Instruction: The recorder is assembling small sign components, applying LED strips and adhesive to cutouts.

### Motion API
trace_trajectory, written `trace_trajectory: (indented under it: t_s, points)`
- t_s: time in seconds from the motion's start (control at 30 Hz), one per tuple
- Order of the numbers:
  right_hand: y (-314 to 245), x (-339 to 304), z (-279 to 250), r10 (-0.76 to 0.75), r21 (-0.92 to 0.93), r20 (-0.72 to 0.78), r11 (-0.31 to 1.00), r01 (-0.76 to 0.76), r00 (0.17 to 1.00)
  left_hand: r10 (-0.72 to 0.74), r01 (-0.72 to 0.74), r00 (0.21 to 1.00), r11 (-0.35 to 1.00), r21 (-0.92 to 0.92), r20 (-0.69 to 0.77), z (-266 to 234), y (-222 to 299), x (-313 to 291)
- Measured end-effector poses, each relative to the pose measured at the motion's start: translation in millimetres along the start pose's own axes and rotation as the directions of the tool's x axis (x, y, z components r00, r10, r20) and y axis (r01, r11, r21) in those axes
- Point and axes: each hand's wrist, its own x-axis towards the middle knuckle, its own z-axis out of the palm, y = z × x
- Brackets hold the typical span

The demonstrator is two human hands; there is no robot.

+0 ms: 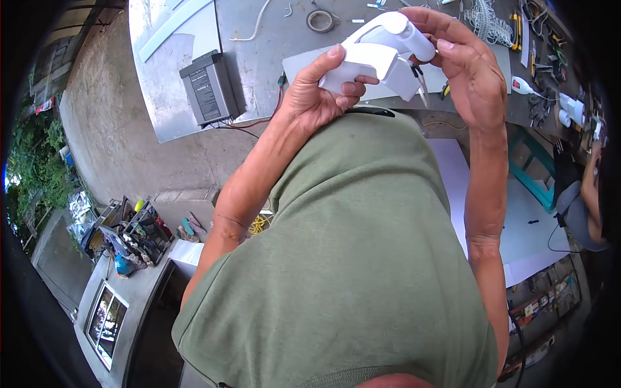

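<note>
A white plastic fitting (369, 59) is held up over the near edge of the metal table. It has a curved arm and a rounded cylinder (422, 46) at its right end. My left hand (317, 90) is closed around the body, thumb on top and fingers curled beneath. At the cylinder's lower end, my right hand (475, 81) has its thumb and fingers pinched; whether a small piece is between the fingertips is hidden. Dark and pale wire ends (422, 84) hang from the underside of the fitting.
On the metal table (265, 64) are a black-and-grey power box (210, 90) with red and black leads, a tape roll (319, 21) and a tangle of white wire (486, 22). Tools crowd the right side. A green stool (533, 174) and another person's arm (590, 184) are at far right.
</note>
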Motion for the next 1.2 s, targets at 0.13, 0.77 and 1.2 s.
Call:
trace_trajectory:
  t_s: [0.13, 0.77, 1.2]
  points:
    - [-3, 3, 16, 0.138, 0.007, -0.156, 0.99, -0.138, 0.978, -0.006, 0.01, 0.999, 0.996, 0.084, -0.047, -3, 0, 2]
    - [24, -4, -19, 0.055, -0.185, -0.045, 0.981, -0.063, 0.997, 0.071, -0.014, 0.983, 0.949, 0.316, -0.171, 9, -4, -2]
    - [29, -18, -6, -0.173, -0.27, -0.014, 0.949, 0.163, 0.985, 0.275, -0.103, 0.95, 0.726, 0.68, -0.15, 19, -12, -14]
